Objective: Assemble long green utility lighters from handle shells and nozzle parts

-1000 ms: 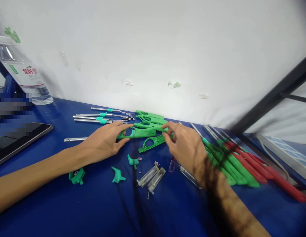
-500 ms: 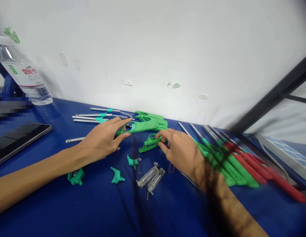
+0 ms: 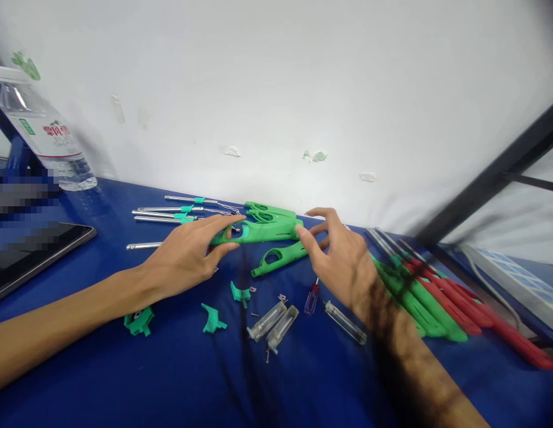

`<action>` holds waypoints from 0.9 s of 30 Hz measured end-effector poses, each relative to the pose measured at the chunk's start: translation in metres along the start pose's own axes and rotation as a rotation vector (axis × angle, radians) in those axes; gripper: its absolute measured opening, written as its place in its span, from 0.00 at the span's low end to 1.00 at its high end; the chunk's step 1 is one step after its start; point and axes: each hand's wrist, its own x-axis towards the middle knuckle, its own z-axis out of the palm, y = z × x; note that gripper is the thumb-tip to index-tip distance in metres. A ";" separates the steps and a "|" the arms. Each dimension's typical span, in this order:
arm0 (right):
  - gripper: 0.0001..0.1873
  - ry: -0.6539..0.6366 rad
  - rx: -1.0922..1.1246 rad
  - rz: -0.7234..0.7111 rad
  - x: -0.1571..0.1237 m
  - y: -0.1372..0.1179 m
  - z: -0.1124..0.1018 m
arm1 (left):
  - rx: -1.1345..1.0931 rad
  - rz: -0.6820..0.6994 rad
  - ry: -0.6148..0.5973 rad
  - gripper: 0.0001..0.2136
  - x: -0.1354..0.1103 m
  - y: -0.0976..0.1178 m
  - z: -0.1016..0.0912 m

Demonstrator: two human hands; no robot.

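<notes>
My left hand pinches the near end of a green plastic handle shell, held just above the blue table. My right hand has its fingers spread and its thumb pressed against the shell's far end. A second green shell lies flat just below. More green shells are stacked behind. Clear tube parts, small teal clips and a tiny red screwdriver lie in front of my hands.
Metal rods with teal collars lie at the back left. Finished green and red long-handled tools lie in a row on the right. A water bottle and a tablet sit at the left. A white wall rises behind the blue table.
The right hand left the lower green shell and moved up to the end of the shell held by my left hand. That shell rose slightly. The red screwdriver and a clear tube are uncovered.
</notes>
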 end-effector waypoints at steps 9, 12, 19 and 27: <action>0.15 -0.125 0.290 -0.025 0.003 0.002 0.002 | -0.025 0.135 0.050 0.23 -0.004 0.000 0.001; 0.15 -0.122 0.384 0.010 0.005 0.001 -0.001 | -0.028 0.130 0.085 0.23 -0.003 0.002 0.000; 0.15 -0.129 0.471 0.053 0.003 0.000 -0.003 | -0.023 0.133 0.126 0.21 -0.001 0.006 -0.002; 0.20 0.035 0.563 0.138 0.006 0.008 -0.009 | 0.067 0.219 0.350 0.18 0.000 0.001 -0.001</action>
